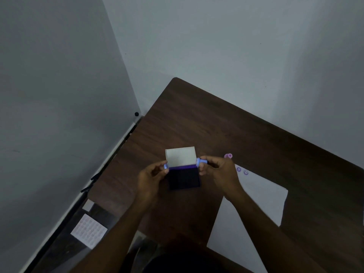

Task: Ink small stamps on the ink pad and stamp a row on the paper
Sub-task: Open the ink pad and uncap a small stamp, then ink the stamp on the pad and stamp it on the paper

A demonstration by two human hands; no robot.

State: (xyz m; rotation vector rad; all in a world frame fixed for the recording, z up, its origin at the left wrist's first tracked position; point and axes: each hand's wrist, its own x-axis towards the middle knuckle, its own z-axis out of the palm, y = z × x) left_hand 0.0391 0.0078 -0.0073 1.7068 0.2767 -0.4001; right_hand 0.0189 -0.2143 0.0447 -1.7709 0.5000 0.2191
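My right hand (217, 170) pinches a blue stamp (201, 161); my left hand (152, 174) pinches its blue cap (166, 166). Between them the ink pad (184, 178) lies open on the dark wooden table (197, 119), paper (256, 203) just right, grey walls (216, 36) behind.

Two bare forearms enter from the bottom edge, each ending in a bare hand: the left hand (152, 177) and the right hand (219, 170). No sleeve, cuff, glove, watch or ring shows on either arm as far as the dim light lets one tell. A dark garment (177, 261) covers the body at the bottom edge; its colour cannot be told.
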